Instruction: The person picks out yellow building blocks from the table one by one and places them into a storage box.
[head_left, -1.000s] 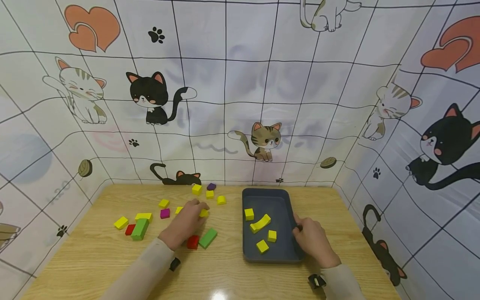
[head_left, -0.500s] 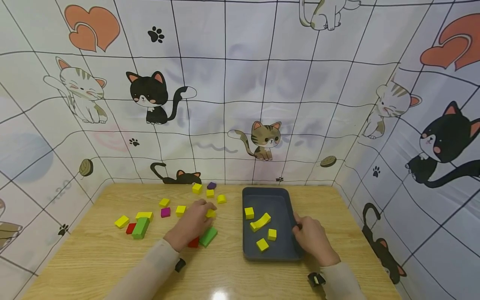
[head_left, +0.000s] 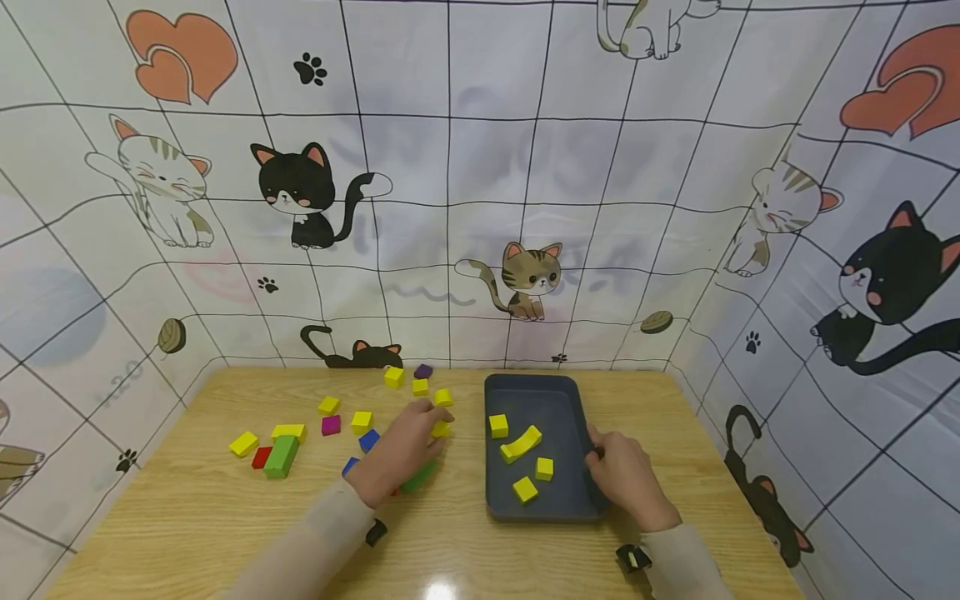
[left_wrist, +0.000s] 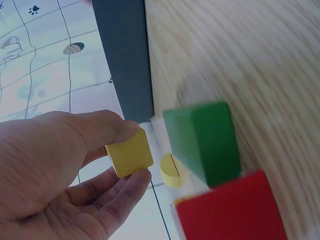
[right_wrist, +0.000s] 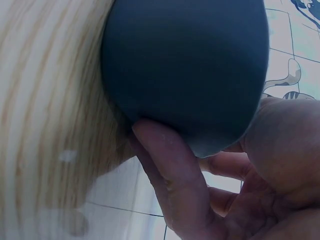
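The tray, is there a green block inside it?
No, the tray in the head view holds just four yellow blocks.

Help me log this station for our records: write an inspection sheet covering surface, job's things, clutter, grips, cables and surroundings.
Surface: wooden table, glare spot at the front.
Job's things: dark tray holding four yellow pieces.
Clutter: loose blocks left of the tray, in yellow, green, red, blue, magenta and purple.
Left grip: pinches a yellow block.
Right grip: holds the tray's right side.
Cables: nothing seen.
Surroundings: cat-print sheet behind and on both sides.
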